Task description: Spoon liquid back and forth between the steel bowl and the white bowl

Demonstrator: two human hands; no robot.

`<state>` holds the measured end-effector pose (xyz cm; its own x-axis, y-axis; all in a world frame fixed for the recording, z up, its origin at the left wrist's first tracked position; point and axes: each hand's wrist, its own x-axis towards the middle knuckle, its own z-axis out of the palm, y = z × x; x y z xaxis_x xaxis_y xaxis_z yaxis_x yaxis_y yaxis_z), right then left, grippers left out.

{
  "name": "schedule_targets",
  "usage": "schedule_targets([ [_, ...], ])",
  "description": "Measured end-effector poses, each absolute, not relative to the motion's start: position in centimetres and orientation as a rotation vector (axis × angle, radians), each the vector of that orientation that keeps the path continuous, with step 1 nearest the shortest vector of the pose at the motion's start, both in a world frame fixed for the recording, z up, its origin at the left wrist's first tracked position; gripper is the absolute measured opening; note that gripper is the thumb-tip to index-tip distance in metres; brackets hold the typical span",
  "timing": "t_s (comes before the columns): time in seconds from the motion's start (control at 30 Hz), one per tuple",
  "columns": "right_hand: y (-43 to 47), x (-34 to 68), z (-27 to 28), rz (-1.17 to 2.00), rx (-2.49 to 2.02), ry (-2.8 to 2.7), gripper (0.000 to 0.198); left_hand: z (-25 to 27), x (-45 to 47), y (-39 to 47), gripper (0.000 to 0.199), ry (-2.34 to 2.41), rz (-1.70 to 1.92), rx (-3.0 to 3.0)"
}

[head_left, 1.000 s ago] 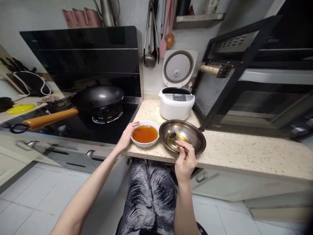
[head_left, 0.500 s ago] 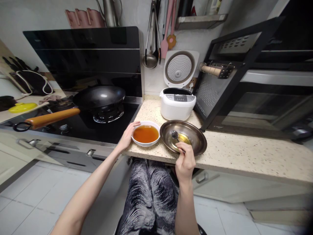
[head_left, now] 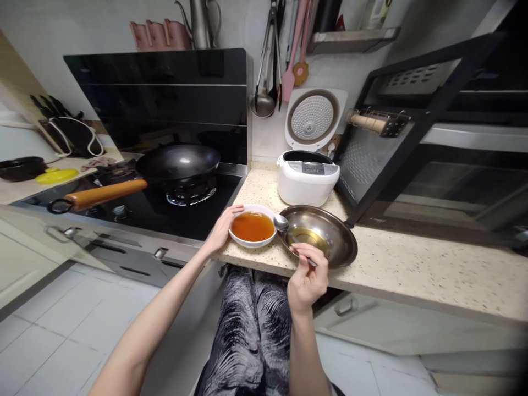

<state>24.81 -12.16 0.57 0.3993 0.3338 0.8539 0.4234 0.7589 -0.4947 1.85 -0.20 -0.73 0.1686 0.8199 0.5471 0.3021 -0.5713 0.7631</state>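
A white bowl (head_left: 252, 242) of reddish-brown liquid stands near the counter's front edge. My left hand (head_left: 223, 230) grips its left side, with fingertips over the rim; the thumb is hard to make out. Pinched in my right hand (head_left: 309, 275) is a metal spoon (head_left: 281, 223), its bowl end raised over the gap between the white bowl and a wide steel basin (head_left: 340, 242). The basin has a little yellowish clear liquid at its bottom. Whether the spoon carries any liquid cannot be made out.
Behind the basin stands a white rice cooker (head_left: 308, 184) with its lid up. A black wok (head_left: 179, 162) with a wooden handle sits on the stove at left. An oven on a dark rack (head_left: 379, 187) stands at right; utensils (head_left: 266, 102) hang on the wall.
My right hand has lifted the spoon out of the steel basin and swung its bowl end left, near the white bowl's rim. My left hand stays on the white bowl. The view has shifted slightly.
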Motion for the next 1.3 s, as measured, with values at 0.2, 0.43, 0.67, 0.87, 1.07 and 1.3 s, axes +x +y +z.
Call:
schedule_targets([
  [0.2,-11.7,22.4,0.5,-0.005,-0.749,-1.418,0.018,-1.1,1.8,0.1,0.044,1.019,1.427,1.951],
  [0.43,-10.8,21.6,-0.3,-0.001,-0.796,-1.459,0.018,-1.1,2.1,0.0,0.043,1.002,1.442,1.924],
  [0.67,-10.7,21.5,-0.7,0.038,-0.829,-1.436,0.017,-1.0,2.1,-0.1,0.044,0.989,1.444,1.93],
  [0.87,-10.8,21.4,-1.0,0.167,-0.859,-1.276,0.015,-0.9,2.1,-0.1,0.045,0.993,1.432,1.948],
  [1.07,-11.0,21.4,-1.1,0.223,-0.838,-1.145,0.013,-1.0,2.0,-0.1,0.045,0.994,1.433,1.946],
  [1.3,-11.3,21.9,-0.6,0.201,-0.81,-1.12,0.012,-0.8,2.1,-0.2,0.044,1.027,1.422,1.933],
])
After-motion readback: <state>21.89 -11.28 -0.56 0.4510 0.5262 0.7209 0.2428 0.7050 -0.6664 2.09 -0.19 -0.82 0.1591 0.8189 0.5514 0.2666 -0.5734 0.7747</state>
